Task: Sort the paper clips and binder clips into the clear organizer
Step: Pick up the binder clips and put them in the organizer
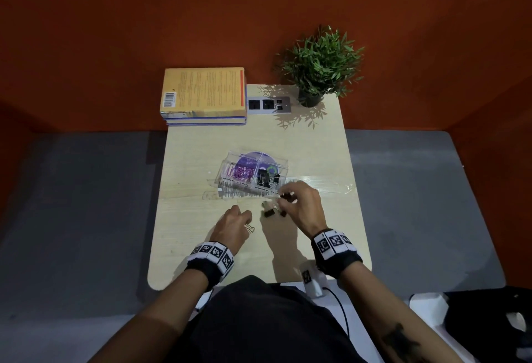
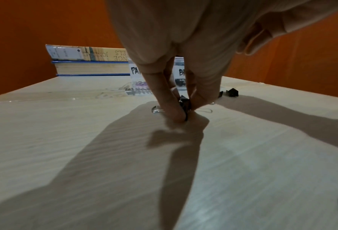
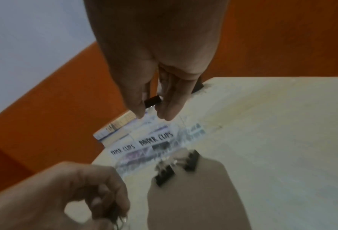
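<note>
The clear organizer (image 1: 280, 162) stands mid-table, pink paper clips (image 1: 240, 173) in its left front compartment and black binder clips (image 1: 266, 179) in the right one. Its labels read "PAPER CLIPS" and "BINDER CLIPS" (image 3: 156, 138). My right hand (image 1: 283, 197) hovers at the organizer's front right corner and pinches a black binder clip (image 3: 152, 101) between thumb and fingers. Lower left of it, my left hand (image 1: 248, 220) is down on the table, where its fingertips pinch another black binder clip (image 2: 185, 105) with silver wire handles. Two more binder clips (image 3: 164, 175) (image 3: 192, 161) lie on the table between the hands.
A stack of books (image 1: 204, 94) sits at the back left of the light wooden table (image 1: 201, 247). A socket panel (image 1: 269, 104) and a potted plant (image 1: 319, 68) are at the back right. A white device (image 1: 312, 277) lies at the near edge.
</note>
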A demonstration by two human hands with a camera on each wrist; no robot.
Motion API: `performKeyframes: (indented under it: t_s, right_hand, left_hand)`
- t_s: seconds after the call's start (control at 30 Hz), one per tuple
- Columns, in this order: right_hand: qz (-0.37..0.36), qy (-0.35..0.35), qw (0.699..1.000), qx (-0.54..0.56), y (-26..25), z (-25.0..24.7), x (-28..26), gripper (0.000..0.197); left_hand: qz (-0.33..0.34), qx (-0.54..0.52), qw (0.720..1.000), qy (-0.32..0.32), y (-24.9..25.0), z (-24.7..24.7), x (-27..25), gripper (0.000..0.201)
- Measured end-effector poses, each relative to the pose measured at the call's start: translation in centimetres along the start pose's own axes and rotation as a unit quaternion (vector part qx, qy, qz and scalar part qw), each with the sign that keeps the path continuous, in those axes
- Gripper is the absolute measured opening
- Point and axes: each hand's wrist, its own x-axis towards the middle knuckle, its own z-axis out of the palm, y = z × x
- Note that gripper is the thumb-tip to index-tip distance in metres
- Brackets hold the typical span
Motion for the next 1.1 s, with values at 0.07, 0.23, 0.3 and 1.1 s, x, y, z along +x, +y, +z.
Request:
performKeyframes:
  t_s: [0.07, 0.23, 0.3, 1.1]
  right_hand:
    - [-0.016, -0.006, 1.000, -0.023, -1.2, -0.2, 1.5, 0.028]
    - [-0.005, 0.042, 0.994, -0.098, -1.9, -0.6, 2.9, 0.023]
    - [0.042, 0.065, 0.992, -0.096, -0.9, -0.5, 2.0, 0.014]
    - [0.119, -0.045, 0.983, -0.132, 4.9, 1.0, -2.7, 0.011]
  left_hand:
    - [-0.004, -0.038, 0.999, 0.001, -0.2, -0.2, 0.1, 0.020]
    - [0.009, -0.136, 0.990, 0.045, 1.2, -3.1, 1.5, 0.025]
    - [0.021, -0.176, 0.981, 0.077, 2.4, -4.7, 2.8, 0.026]
    - [0.154, 0.165, 0.972, -0.057, 1.7, 0.8, 1.8, 0.025]
